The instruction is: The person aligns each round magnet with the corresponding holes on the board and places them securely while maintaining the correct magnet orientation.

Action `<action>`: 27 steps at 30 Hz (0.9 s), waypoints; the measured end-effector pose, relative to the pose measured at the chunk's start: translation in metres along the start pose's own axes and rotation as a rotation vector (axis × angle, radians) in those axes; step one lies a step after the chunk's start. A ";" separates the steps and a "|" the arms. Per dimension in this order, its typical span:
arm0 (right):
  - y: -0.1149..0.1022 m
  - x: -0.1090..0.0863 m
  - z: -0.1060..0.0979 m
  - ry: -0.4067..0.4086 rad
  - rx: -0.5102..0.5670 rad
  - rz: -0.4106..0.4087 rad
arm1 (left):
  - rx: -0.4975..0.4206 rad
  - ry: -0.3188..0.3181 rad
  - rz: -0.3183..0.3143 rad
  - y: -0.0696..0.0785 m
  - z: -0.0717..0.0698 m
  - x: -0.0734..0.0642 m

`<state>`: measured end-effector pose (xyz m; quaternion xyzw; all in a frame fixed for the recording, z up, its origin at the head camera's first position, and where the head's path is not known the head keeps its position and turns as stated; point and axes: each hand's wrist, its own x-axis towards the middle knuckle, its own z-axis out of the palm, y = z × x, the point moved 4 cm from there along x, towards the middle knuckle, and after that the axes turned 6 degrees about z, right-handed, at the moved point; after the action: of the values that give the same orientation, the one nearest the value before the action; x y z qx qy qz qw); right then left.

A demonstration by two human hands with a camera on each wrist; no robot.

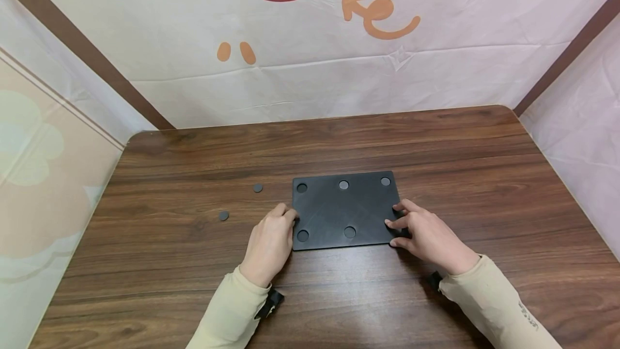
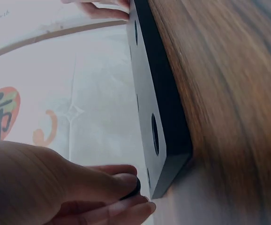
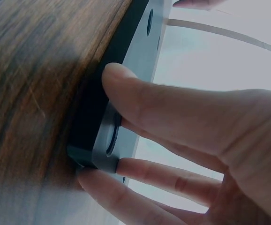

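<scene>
Head view: a black board [image 1: 324,209] is lying flat on the wooden table [image 1: 169,273], between the two hands, and from where I'm standing the work is looking roughly half done. On the far side, the middle recess [image 1: 344,185] and the far-right recess [image 1: 385,181] are showing pale grey, so I'm judging that each is holding a disc. The far-left recess [image 1: 302,188] and the near-left recess [image 1: 302,236] are showing dark, which is suggesting they are empty. The near-middle recess [image 1: 350,232] is nearly matching the board's tone (I'm not able to tell whether anything is sitting in it), and the near-right recess [image 3: 112,140], showing in the right wrist view, is leaving me just as unsure.

Beside the board's left edge, the left hand [image 1: 271,241] is pinching a small dark disc [image 2: 135,188] between thumb and fingers; whether that hand is touching the board, I'm not able to say. The right hand [image 1: 428,233], well apart from the left, is gripping the near-right corner of the board, thumb against the near edge.

Farther left, one loose disc [image 1: 258,188] and another loose disc [image 1: 223,215] are lying on the table, apart from each other, so three discs in all are remaining outside the recesses. Behind everything, a printed white sheet [image 1: 194,20] is hanging.
</scene>
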<state>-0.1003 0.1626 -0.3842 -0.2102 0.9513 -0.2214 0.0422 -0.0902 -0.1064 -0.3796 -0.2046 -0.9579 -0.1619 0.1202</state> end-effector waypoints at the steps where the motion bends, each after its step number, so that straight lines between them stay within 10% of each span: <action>1: 0.000 0.000 0.000 -0.001 0.000 -0.001 | -0.003 -0.003 0.009 0.001 0.000 0.000; 27: 0.000 0.000 -0.001 -0.016 0.008 0.016 | -0.020 -0.015 0.158 0.028 0.010 0.009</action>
<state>-0.1006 0.1624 -0.3835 -0.2044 0.9517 -0.2230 0.0523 -0.0881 -0.0755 -0.3793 -0.2819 -0.9379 -0.1601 0.1233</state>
